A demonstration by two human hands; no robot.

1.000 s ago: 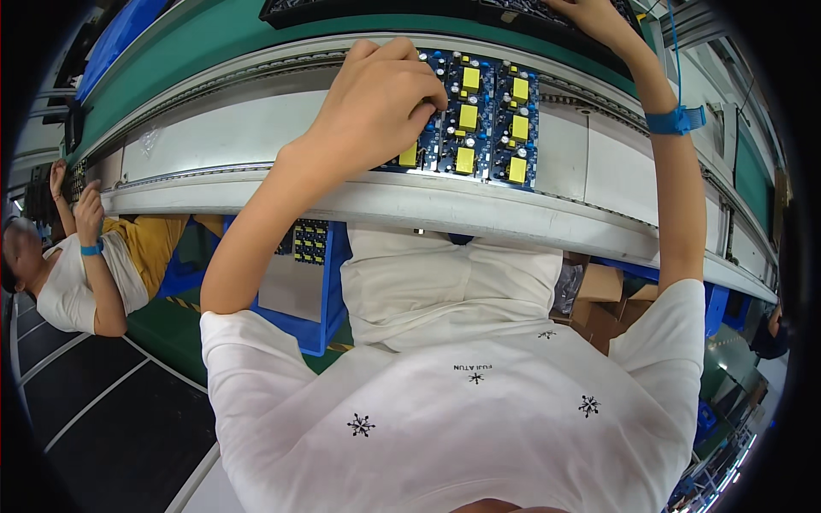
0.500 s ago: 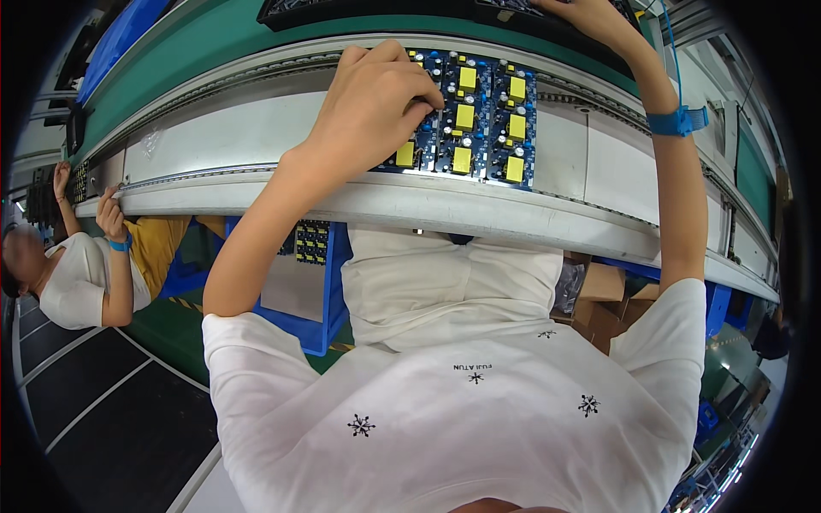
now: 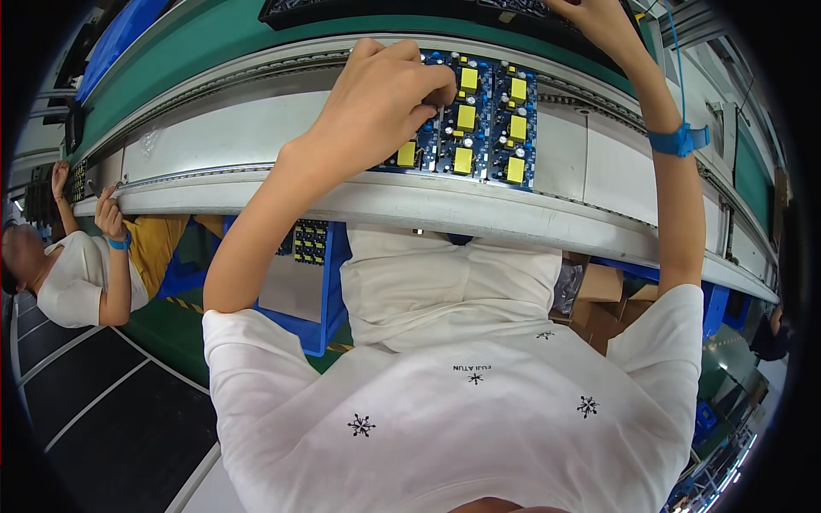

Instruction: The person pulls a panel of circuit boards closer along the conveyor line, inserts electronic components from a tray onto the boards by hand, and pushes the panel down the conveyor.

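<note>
While left hand (image 3: 376, 107) covers circuit board panel (image 3: 479, 128) | blue bin (image 3: 312, 295) below conveyor (image 3: 256, 128)

Circuit board panel (image 3: 479, 120) lies on the conveyor rail (image 3: 547, 205) — a black tray (image 3: 359, 8) behind it (a blue bin (image 3: 312, 282) below).

Blue bin (image 3: 321, 299) — cartons (image 3: 599, 295) (co-worker (image 3: 77, 274) nearby)

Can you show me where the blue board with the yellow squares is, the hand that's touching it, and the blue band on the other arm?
blue circuit board (image 3: 492, 128): head view, on a yellow part near its middle.
left hand (image 3: 376, 107): head view, on the back of the hand.
blue wristband (image 3: 677, 139): head view, on the strap around the right wrist.
</note>
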